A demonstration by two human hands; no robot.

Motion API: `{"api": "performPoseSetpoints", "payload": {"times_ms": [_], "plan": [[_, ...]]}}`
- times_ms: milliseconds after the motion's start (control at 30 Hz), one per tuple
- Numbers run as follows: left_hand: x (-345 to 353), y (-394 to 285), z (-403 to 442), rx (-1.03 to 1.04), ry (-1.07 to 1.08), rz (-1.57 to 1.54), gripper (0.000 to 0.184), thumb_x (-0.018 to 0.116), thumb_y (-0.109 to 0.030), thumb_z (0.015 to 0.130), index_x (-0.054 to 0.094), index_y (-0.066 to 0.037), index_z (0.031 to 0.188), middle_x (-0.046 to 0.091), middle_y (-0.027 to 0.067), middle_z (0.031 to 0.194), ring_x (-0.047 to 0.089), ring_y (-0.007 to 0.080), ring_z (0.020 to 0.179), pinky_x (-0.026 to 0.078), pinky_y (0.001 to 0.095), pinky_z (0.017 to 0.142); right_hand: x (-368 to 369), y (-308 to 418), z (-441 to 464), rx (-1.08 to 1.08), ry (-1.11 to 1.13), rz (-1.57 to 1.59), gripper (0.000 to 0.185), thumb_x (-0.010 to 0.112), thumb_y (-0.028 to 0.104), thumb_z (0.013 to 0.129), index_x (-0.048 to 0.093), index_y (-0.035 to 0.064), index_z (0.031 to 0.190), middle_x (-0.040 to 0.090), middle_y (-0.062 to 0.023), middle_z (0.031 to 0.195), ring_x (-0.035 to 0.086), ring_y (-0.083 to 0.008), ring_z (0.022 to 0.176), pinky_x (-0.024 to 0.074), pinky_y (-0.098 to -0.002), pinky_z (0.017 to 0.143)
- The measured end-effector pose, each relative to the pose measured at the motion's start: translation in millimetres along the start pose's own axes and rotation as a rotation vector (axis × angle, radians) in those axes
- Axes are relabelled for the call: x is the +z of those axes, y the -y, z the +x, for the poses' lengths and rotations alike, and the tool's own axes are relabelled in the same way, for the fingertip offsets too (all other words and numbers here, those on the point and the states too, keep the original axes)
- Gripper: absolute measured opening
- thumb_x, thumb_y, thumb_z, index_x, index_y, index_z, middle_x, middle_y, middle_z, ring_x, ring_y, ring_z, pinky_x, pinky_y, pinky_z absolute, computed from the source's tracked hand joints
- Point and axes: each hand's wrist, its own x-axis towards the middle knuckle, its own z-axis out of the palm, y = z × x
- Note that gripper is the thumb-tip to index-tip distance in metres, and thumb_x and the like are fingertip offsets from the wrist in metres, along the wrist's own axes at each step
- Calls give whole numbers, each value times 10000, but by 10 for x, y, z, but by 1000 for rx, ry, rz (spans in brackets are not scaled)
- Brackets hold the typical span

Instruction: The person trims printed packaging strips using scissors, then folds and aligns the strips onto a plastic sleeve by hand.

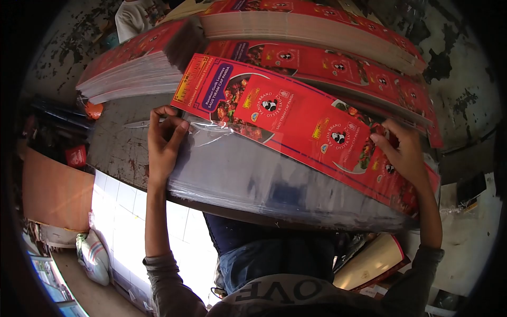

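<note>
A long red printed sheet with panda logos and food pictures lies slanted over a pile of clear plastic sleeves. At the sheet's right part, my right hand grips its upper edge between thumb and fingers. My left hand is closed at the upper left corner of the pile, thumb and fingers pinching the edge of a clear plastic sleeve, just below the sheet's left end. Whether the sheet is partly inside a sleeve I cannot tell.
Thick stacks of similar red sheets stand behind, one at the back left and another along the back. Scissors lie left of my left hand on the worn table. A person's white sleeve shows at the top.
</note>
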Motion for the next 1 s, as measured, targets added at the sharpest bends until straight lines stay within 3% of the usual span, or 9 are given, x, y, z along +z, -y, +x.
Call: {"api": "performPoseSetpoints", "payload": {"times_ms": [133, 300, 367, 500, 567, 800, 1000], "plan": [[-75, 30, 23, -18, -35, 10, 194, 539, -41, 821, 404, -56, 960, 540, 26, 712, 466, 60, 693, 354, 193, 656, -18, -50, -10, -24, -22, -27, 202, 652, 177, 731, 545, 13, 783, 476, -81, 598, 428, -151, 501, 353, -280, 493], [-52, -104, 133, -288, -6, -94, 154, 553, -56, 792, 444, -81, 898, 551, 24, 706, 447, 51, 669, 336, 178, 652, -185, -238, -88, -5, 22, -104, 188, 645, 150, 726, 548, 9, 804, 477, -83, 619, 421, -150, 515, 352, -273, 497], [-54, -57, 128, -277, 0, -103, 144, 556, -64, 791, 449, -83, 885, 550, 23, 705, 449, 53, 666, 334, 175, 654, -153, -253, -78, -152, -53, -133, 178, 642, 130, 717, 535, 7, 790, 472, -84, 616, 412, -164, 520, 351, -277, 508], [-65, -24, 102, -268, -36, -80, 114, 557, -66, 786, 457, -80, 840, 554, 26, 709, 471, 59, 665, 340, 177, 659, -153, -203, -73, -136, -67, -86, 174, 640, 118, 708, 522, 8, 772, 475, -88, 621, 418, -185, 539, 357, -288, 527], [-52, -38, 98, -269, -41, -105, 111, 553, -61, 785, 455, -81, 833, 558, 32, 713, 483, 58, 676, 343, 179, 662, -213, -213, -122, 22, 2, -96, 177, 636, 121, 709, 514, 9, 770, 487, -95, 642, 429, -208, 566, 367, -301, 560], [-97, -21, 95, -286, -20, -150, 106, 543, -47, 790, 448, -84, 815, 563, 48, 741, 517, 65, 710, 353, 184, 671, -194, -177, -73, -85, -4, -138, 182, 636, 135, 710, 520, 11, 776, 498, -96, 651, 462, -208, 573, 374, -303, 573], [-82, -8, 104, -286, -30, -154, 102, 544, -51, 795, 448, -85, 806, 567, 43, 745, 508, 64, 699, 347, 187, 671, -215, -93, -85, -16, -27, -115, 189, 643, 130, 704, 533, 7, 795, 515, -96, 687, 480, -206, 605, 377, -301, 580]]}}
